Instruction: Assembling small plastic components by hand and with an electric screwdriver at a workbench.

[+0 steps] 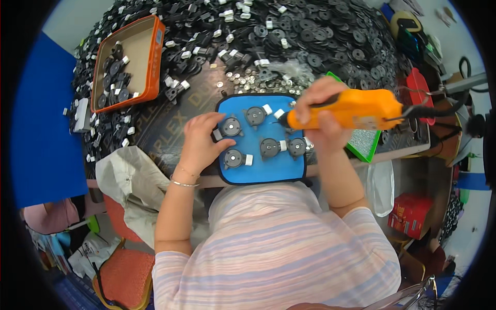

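My left hand (pixel 200 140) spreads around the black round part (pixel 231 126) (whether it pinches, I can't tell), left of my right hand (pixel 330 132), which grips the sideways orange screwdriver (pixel 364 107), its bit (pixel 275 122) pointing leftward.

left hand (pixel 199 140) curved, right hand (pixel 330 134) clenched, forearms (pixel 174 219) extended
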The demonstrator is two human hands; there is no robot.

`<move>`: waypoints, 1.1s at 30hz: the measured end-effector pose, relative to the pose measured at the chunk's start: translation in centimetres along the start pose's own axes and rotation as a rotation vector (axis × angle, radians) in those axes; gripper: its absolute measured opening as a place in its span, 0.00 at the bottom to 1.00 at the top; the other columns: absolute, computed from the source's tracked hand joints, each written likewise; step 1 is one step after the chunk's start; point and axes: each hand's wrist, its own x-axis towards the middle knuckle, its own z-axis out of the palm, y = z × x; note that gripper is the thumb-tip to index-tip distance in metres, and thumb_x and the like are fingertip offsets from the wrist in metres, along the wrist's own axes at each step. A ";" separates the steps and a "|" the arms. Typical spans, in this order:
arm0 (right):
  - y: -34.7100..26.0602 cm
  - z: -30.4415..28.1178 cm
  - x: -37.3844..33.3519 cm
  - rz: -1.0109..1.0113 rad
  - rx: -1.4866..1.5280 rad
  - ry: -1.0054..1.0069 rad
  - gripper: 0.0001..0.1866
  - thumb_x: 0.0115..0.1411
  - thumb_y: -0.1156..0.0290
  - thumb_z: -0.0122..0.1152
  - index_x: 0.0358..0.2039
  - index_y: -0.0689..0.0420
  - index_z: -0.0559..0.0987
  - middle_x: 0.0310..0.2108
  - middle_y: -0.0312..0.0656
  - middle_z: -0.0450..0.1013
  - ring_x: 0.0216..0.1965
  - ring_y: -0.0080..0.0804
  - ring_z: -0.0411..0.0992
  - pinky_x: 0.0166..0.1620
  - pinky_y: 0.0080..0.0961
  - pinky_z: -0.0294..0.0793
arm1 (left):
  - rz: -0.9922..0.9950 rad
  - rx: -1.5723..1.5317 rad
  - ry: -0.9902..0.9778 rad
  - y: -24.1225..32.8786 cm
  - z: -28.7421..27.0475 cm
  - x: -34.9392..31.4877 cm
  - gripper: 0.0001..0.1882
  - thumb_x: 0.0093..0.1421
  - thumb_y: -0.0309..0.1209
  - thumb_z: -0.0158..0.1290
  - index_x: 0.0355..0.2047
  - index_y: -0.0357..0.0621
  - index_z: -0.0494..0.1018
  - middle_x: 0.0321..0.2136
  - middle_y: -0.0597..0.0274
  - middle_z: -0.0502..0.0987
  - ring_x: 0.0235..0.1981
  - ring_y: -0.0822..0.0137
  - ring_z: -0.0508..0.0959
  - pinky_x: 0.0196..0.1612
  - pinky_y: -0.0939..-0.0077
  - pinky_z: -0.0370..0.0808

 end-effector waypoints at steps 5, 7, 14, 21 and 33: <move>3.2 4.1 0.5 0.011 -0.040 -0.165 0.13 0.53 0.74 0.62 0.36 0.63 0.69 0.33 0.44 0.63 0.25 0.28 0.69 0.29 0.21 0.69 | 0.080 -0.017 -0.003 -0.4 0.9 1.2 0.26 0.39 0.33 0.67 0.41 0.43 0.76 0.42 0.57 0.76 0.47 0.54 0.72 0.51 0.61 0.66; 4.0 5.2 0.6 0.009 -0.023 -0.165 0.11 0.53 0.76 0.59 0.35 0.63 0.69 0.34 0.44 0.63 0.25 0.28 0.69 0.29 0.21 0.69 | 0.062 -0.063 -0.024 -0.6 0.9 1.3 0.25 0.40 0.33 0.67 0.41 0.41 0.76 0.40 0.56 0.77 0.45 0.53 0.73 0.49 0.62 0.68; 5.0 6.6 0.1 0.180 0.054 -0.059 0.10 0.49 0.82 0.59 0.33 0.62 0.71 0.33 0.44 0.65 0.26 0.25 0.68 0.28 0.18 0.69 | -0.015 -0.175 -0.121 -0.5 0.6 1.6 0.25 0.42 0.32 0.66 0.40 0.34 0.75 0.35 0.49 0.76 0.36 0.50 0.76 0.41 0.64 0.73; 5.7 6.2 1.0 0.017 -0.218 -0.309 0.10 0.48 0.79 0.62 0.32 0.60 0.73 0.32 0.40 0.68 0.35 0.31 0.66 0.37 0.24 0.68 | 0.013 -0.174 -0.148 -1.1 1.0 1.9 0.24 0.41 0.30 0.66 0.41 0.38 0.76 0.32 0.49 0.76 0.36 0.50 0.76 0.39 0.64 0.73; -0.7 1.8 3.0 -0.087 0.186 -0.075 0.14 0.51 0.71 0.65 0.34 0.64 0.72 0.31 0.43 0.64 0.22 0.28 0.68 0.24 0.18 0.69 | -0.079 -0.198 -0.167 0.4 0.5 2.0 0.26 0.43 0.28 0.65 0.45 0.37 0.74 0.34 0.50 0.76 0.34 0.52 0.76 0.38 0.66 0.73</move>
